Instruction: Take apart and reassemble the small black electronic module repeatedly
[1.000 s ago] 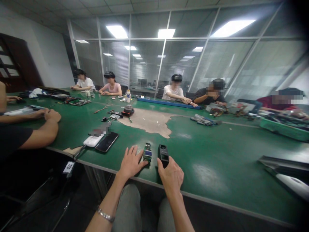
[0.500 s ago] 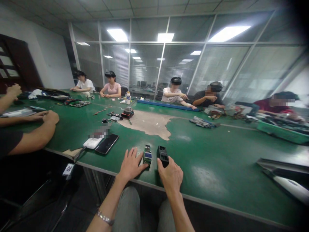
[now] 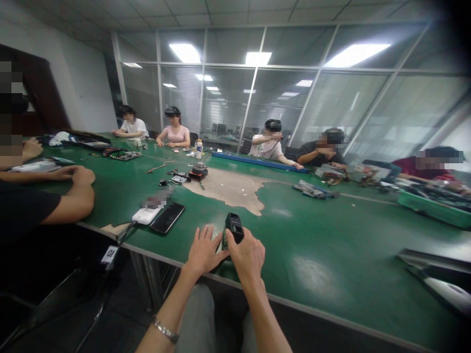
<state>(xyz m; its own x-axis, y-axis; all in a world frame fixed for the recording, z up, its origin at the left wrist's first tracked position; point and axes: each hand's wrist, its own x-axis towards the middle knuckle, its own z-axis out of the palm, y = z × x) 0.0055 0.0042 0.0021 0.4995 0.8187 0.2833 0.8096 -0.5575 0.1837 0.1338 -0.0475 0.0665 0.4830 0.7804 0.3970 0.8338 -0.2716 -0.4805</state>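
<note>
Black case (image 3: 233, 224) has moved left, partly hiding the circuit board (image 3: 224, 241).

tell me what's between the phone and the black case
Bare green tabletop, then the spread left hand, then a sliver of the circuit board beside the black case, as the head view shows.

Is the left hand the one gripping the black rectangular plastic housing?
No, the right hand grips the black rectangular housing, while the left hand is spread open beside it.
</note>
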